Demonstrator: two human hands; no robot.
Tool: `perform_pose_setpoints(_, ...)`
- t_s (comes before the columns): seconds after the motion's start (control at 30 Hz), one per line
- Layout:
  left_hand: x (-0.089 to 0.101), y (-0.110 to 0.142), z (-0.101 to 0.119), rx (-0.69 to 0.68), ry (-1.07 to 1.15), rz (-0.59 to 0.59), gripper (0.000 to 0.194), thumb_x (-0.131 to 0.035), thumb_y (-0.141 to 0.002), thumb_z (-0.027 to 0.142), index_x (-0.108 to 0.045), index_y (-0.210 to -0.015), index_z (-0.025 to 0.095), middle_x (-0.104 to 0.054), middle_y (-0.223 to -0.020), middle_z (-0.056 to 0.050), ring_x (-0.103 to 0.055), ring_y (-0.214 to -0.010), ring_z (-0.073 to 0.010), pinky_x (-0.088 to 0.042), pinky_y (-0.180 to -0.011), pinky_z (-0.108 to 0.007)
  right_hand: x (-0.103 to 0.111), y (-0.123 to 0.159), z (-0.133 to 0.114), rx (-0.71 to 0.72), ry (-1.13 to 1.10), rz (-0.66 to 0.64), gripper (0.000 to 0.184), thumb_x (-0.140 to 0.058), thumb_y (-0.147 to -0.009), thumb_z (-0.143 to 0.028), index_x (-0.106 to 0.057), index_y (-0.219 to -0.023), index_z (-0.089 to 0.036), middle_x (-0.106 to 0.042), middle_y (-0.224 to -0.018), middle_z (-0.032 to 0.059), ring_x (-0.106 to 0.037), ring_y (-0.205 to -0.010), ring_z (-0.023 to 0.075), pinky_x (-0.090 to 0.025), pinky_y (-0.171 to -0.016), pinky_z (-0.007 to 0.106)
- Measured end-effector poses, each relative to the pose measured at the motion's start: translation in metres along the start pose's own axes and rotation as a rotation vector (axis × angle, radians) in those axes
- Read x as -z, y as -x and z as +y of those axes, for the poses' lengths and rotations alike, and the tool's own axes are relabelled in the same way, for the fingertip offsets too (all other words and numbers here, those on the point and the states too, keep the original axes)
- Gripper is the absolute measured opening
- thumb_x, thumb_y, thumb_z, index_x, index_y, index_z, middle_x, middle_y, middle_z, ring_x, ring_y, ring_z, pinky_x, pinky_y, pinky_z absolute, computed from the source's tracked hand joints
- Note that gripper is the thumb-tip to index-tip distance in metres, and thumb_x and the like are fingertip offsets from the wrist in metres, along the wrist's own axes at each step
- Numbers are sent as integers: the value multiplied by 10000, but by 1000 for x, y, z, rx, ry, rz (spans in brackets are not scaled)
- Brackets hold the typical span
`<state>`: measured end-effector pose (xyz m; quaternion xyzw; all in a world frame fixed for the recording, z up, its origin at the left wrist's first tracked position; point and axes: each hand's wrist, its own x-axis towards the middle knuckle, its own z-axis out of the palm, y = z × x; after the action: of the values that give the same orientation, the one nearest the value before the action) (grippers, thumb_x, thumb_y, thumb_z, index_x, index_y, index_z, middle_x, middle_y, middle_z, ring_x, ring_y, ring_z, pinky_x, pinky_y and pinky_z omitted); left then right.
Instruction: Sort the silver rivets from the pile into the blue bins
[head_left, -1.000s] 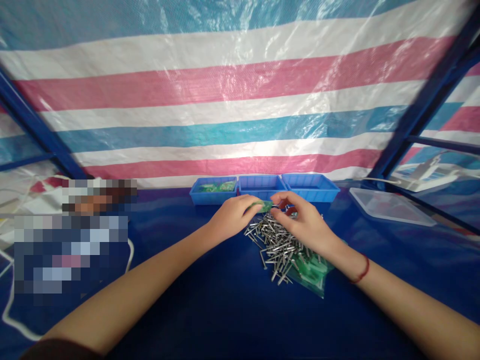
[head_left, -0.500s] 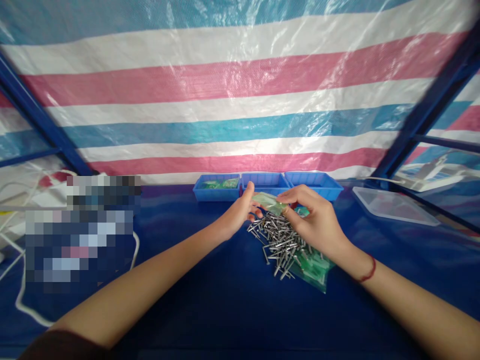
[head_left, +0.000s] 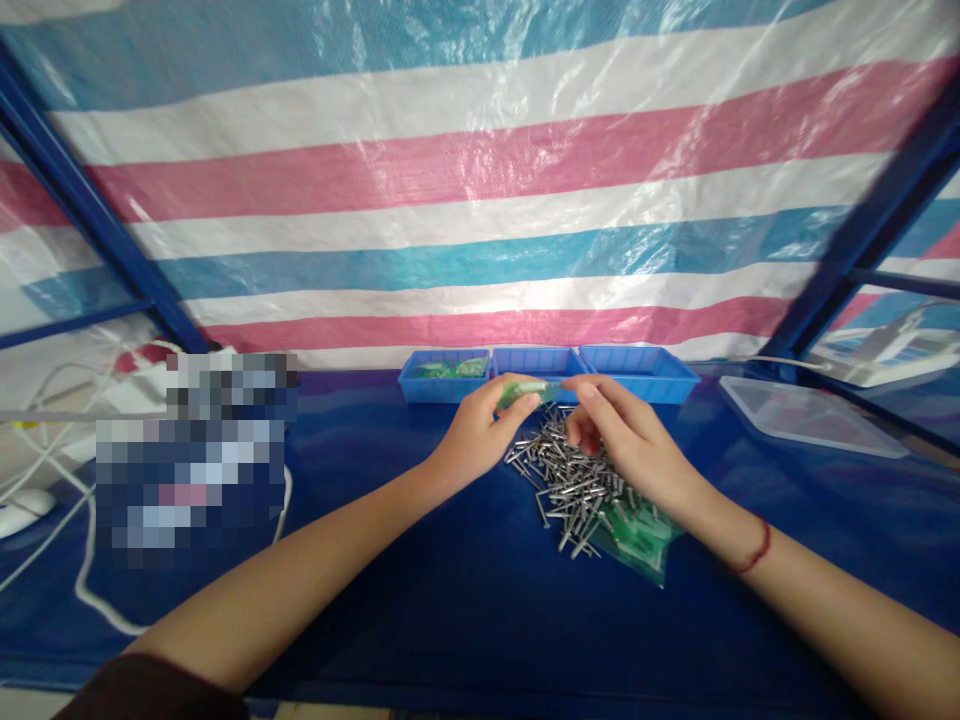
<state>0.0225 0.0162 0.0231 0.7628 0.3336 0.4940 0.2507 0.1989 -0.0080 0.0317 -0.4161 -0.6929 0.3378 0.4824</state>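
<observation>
A heap of small metal pins (head_left: 570, 475) lies on the blue table (head_left: 465, 590), partly on a stack of green plastic bags (head_left: 637, 535). My left hand (head_left: 480, 435) is closed on a small green bag (head_left: 529, 390), held just above the far edge of the heap. My right hand (head_left: 626, 440) hovers over the heap with its fingers curled, the index finger touching the bag's right end. Whether it pinches any pins I cannot make out.
Three blue trays stand in a row at the back: the left tray (head_left: 444, 375) holds green bags, then the middle tray (head_left: 536, 360) and the right tray (head_left: 641, 368). A clear lid (head_left: 810, 415) lies at the right. White cables (head_left: 52, 470) lie left. A striped tarp hangs behind.
The green bag has passed from both hands into my left hand's grip. My right hand has let go of it and curled over the pins. The camera shifted slightly left.
</observation>
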Motion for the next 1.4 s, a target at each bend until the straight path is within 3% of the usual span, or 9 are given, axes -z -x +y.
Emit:
perform_pose_setpoints(0.13,-2,3,-3,-202,-120,-92,248,-485,-862,120,-642,-1015,237,-571,-1111,-59,-527,-1075,-181,-403,-975,-391,-6,-1,2,-149,-320,-103,375,-480,-850,-536,-549,-951,-181,-571,-602,-13,-516,-503,114,-409,-478,243)
perform_pose_setpoints(0.27,-5,7,-3,-71,-38,-212,410,-434,-807,42,-609,-1103,265,-546,-1218,-46,-470,-1189,-209,-346,-1045,-429,-7,-2,6,-142,-362,-24,296,-623,-775,-465,-577,-877,-190,-563,-599,-22,-537,-564,116,-426,-526,240)
perform_pose_setpoints(0.37,-8,8,2,42,91,-246,322,-439,-855,139,-613,-1113,217,-610,-1136,-67,-548,-1095,-214,-403,-989,-395,-6,-2,6,-117,-324,-23,294,-617,-778,-467,-572,-879,-194,-577,-612,-17,-546,-571,119,-439,-544,252)
perform_pose_setpoints(0.53,-2,-2,-4,116,31,-10,208,-502,-867,276,-656,-969,181,-674,-1021,-66,-610,-962,-189,-474,-863,-320,-8,-2,5,-101,-256,-27,335,-592,-786,-461,-521,-976,-195,-586,-679,-14,-547,-562,113,-442,-523,257)
perform_pose_setpoints(0.73,52,-33,-48,133,-428,291,268,-504,-861,289,-557,-1095,169,-637,-1128,-62,-623,-921,-167,-483,-836,-293,-7,-4,9,-144,-237,4,308,-561,-767,-383,-463,-990,-196,-577,-792,-1,-546,-567,103,-428,-500,254)
perform_pose_setpoints(0.9,82,-39,-69,143,-724,174,269,-527,-836,306,-621,-1045,166,-624,-1117,-95,-554,-1061,-247,-410,-945,-399,-8,-4,8,-153,-213,-48,321,-550,-745,-351,-435,-996,-187,-553,-747,-14,-536,-562,107,-428,-507,267)
perform_pose_setpoints(1.0,81,-35,-74,119,-833,77,251,-505,-847,330,-684,-923,170,-596,-1162,-115,-485,-1140,-293,-326,-1004,-463,-8,-4,8,-164,-209,-71,328,-553,-747,-360,-427,-995,-186,-535,-710,-25,-524,-556,109,-422,-505,270)
perform_pose_setpoints(1.17,78,-30,-74,67,-922,-140,382,-369,-924,358,-698,-879,169,-674,-1034,-88,-571,-1010,-232,-379,-938,-373,-8,-4,8,-185,-204,-85,334,-562,-748,-368,-426,-997,-192,-539,-708,-28,-526,-555,111,-418,-506,269)
perform_pose_setpoints(1.4,76,-27,-65,32,-1014,-184,406,-364,-927,421,-639,-1094,172,-616,-1177,-101,-509,-1113,-265,-341,-967,-418,-3,-6,10,-87,-129,-31,279,-539,-785,-373,-468,-977,-182,-573,-722,-5,-548,-566,122,-439,-518,278)
